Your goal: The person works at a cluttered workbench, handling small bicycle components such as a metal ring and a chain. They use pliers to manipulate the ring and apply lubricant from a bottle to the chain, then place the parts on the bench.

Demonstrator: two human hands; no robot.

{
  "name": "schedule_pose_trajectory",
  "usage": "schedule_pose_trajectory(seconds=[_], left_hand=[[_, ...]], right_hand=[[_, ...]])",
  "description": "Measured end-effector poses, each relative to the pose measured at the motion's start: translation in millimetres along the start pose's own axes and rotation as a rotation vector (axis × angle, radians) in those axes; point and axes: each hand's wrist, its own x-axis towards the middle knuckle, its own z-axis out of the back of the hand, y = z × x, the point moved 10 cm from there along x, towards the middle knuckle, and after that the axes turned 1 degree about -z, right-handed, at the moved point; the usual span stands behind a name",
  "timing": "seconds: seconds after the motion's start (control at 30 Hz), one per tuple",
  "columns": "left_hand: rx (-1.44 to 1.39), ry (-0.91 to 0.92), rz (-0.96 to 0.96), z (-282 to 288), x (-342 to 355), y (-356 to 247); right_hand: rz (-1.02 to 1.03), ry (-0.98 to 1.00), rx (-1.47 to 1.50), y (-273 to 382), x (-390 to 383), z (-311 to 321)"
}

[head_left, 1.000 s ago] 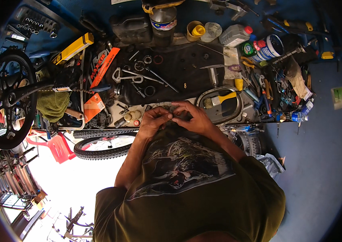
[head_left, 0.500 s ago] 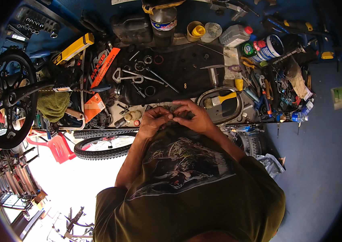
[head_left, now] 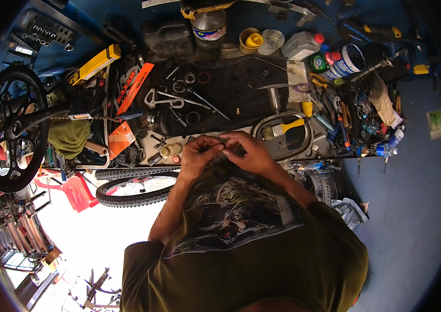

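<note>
Both my hands meet at the near edge of the workbench, in front of my chest. My left hand point(head_left: 200, 155) is closed, thumb and fingers pinched together. Its fingertips touch those of my right hand point(head_left: 247, 151), which is curled in a pinch as well. Whatever is held between them is too small and too hidden to name. Beyond the hands lies a black mat point(head_left: 231, 78) with an open-ended steel tool point(head_left: 171, 99), metal rings point(head_left: 180, 86), a long thin rod point(head_left: 211, 105) and a small gold-coloured link point(head_left: 238, 111). A hammer point(head_left: 274, 98) rests at the mat's right side.
A paintbrush point(head_left: 292, 126) with a yellow handle lies in an oval metal tray point(head_left: 311, 136) on the right. Pliers and other tools crowd farther right. A chainring with crank point(head_left: 12, 130) stands at left, near a green cloth point(head_left: 69, 136). Tyres point(head_left: 137, 190) sit below the bench edge.
The fingers of my right hand have drawn in and curled closer against the left fingertips. My left hand has barely shifted. Things on the bench have stayed in place.
</note>
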Motion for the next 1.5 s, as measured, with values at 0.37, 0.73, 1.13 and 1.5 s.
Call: schedule_pose_trajectory(seconds=[0.37,0.73,1.13,1.5], left_hand=[[0.054,0.032,0.019,0.7,5.2,1.5],[-0.148,0.032,-0.018,-10.5,9.1,-13.3],[-0.084,0.116,-0.017,-19.1,5.8,-17.4],[-0.177,0.118,0.053,-15.2,6.2,-1.6]], right_hand=[[0.084,-0.024,-0.283,19.4,4.2,6.5],[0.158,-0.107,-0.304,22.0,2.1,15.0],[0.153,0.038,-0.197,21.6,1.8,5.9],[0.198,0.091,-0.107,35.0,4.5,7.0]])
